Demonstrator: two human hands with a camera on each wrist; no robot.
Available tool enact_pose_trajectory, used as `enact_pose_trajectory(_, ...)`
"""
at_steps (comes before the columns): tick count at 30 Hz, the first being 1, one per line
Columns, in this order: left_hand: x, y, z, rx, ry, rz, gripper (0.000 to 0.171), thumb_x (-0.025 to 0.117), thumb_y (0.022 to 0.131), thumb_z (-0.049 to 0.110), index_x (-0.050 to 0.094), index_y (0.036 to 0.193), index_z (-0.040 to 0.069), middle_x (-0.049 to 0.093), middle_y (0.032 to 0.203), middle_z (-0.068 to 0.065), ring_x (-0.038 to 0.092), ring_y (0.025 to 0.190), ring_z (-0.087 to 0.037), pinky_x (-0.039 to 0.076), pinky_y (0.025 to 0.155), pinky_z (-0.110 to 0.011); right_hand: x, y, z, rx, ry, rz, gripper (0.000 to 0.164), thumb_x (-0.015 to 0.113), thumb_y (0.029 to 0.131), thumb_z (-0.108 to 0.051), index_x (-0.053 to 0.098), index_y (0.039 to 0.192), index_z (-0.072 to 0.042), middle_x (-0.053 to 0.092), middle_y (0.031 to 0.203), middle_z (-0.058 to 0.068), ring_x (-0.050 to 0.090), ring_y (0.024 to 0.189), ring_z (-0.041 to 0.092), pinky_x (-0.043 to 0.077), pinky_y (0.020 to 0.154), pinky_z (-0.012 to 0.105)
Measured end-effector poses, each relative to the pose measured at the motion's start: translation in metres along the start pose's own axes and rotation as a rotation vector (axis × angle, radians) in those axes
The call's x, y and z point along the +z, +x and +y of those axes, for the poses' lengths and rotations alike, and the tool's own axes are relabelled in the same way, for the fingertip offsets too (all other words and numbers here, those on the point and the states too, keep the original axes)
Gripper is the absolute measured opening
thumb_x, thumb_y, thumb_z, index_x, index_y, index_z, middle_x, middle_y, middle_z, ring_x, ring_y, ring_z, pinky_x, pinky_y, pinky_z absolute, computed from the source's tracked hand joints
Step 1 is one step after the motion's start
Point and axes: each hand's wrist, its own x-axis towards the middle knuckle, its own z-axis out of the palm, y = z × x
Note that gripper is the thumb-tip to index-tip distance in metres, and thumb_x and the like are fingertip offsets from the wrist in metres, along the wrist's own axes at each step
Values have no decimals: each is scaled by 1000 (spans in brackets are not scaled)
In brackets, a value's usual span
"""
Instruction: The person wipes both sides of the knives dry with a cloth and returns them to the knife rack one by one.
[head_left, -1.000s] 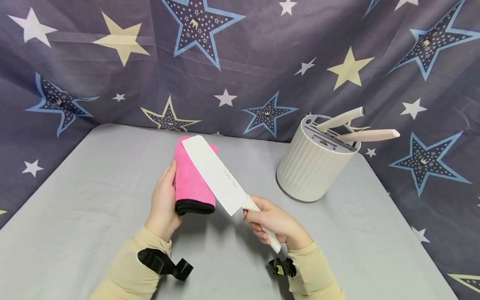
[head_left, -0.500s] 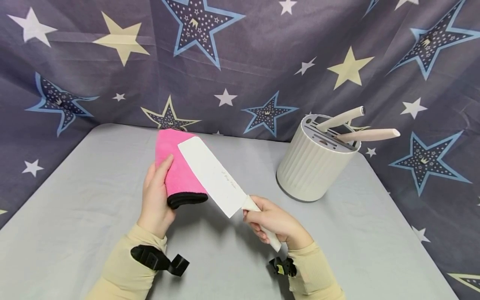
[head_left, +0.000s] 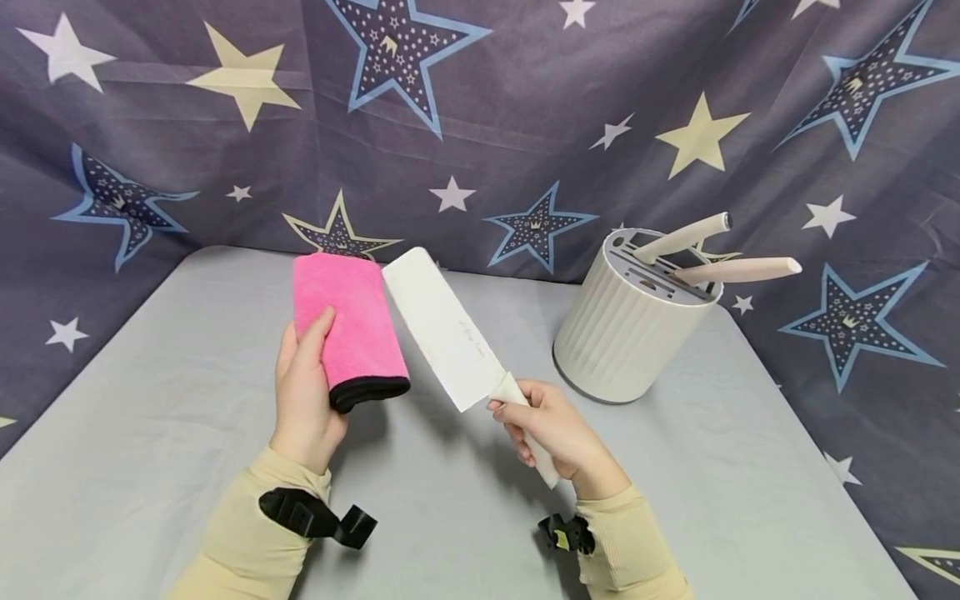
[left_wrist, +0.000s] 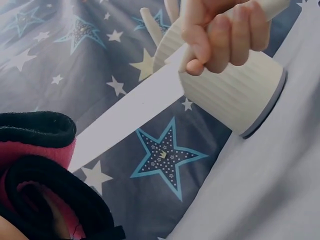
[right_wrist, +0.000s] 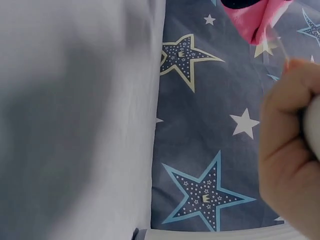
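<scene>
A folded pink cloth (head_left: 358,325) with a black edge is held up by my left hand (head_left: 306,400), its thumb across the front of the fabric. My right hand (head_left: 551,429) grips the pale handle of a white-bladed cleaver (head_left: 444,333), whose blade slants up and left. In the head view a narrow gap parts the blade from the cloth. The left wrist view shows the cleaver's blade (left_wrist: 135,115) running behind the cloth's rolled edge (left_wrist: 40,130), with the right hand's curled fingers (left_wrist: 235,37) at the handle. Most of the blade is hidden in the right wrist view.
A ribbed cream knife holder (head_left: 630,333) stands at the back right of the grey-covered table (head_left: 165,358). Two pale knife handles (head_left: 738,271) stick out of its slotted top. A dark star-patterned curtain (head_left: 510,100) hangs behind the table. Both wrists carry black camera mounts (head_left: 318,517).
My left hand has moved left with the cloth, off the blade and apart from it. The cleaver has shifted slightly up and right, its blade turned a little more upright.
</scene>
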Motion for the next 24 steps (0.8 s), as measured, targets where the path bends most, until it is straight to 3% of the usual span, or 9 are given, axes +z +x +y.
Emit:
enact_pose_trajectory(4, 2, 0, -3, 6, 23, 2, 29, 65, 96, 31, 53, 120, 18, 65, 92, 3, 65, 70, -11, 54, 60, -25, 1, 2, 0, -16, 61, 65, 6, 57, 91, -8, 53, 89, -5, 43, 54, -5, 39, 40, 8, 36, 40, 21)
enact_pose_trajectory(9, 3, -2, -9, 4, 88, 0, 33, 66, 95, 31, 54, 123, 20, 67, 92, 4, 67, 71, -10, 55, 62, -25, 3, 3, -1, -39, 153, 178, 16, 59, 94, -14, 49, 84, -7, 43, 55, -4, 39, 41, 9, 36, 40, 22)
enact_pose_trajectory(14, 5, -4, -16, 8, 204, -5, 36, 66, 95, 32, 53, 127, 23, 65, 97, 4, 66, 73, -9, 56, 65, -25, 6, 6, -2, -37, 194, 285, 16, 54, 98, -21, 56, 93, -6, 43, 57, -2, 39, 42, 10, 36, 40, 23)
enact_pose_trajectory(24, 12, -15, -34, 20, 478, -69, 49, 66, 95, 33, 49, 140, 28, 59, 115, 3, 66, 83, -9, 56, 71, -27, 15, 8, -2, -71, 262, 315, 39, 34, 107, -31, 55, 109, 2, 47, 60, -4, 42, 43, 7, 39, 42, 20)
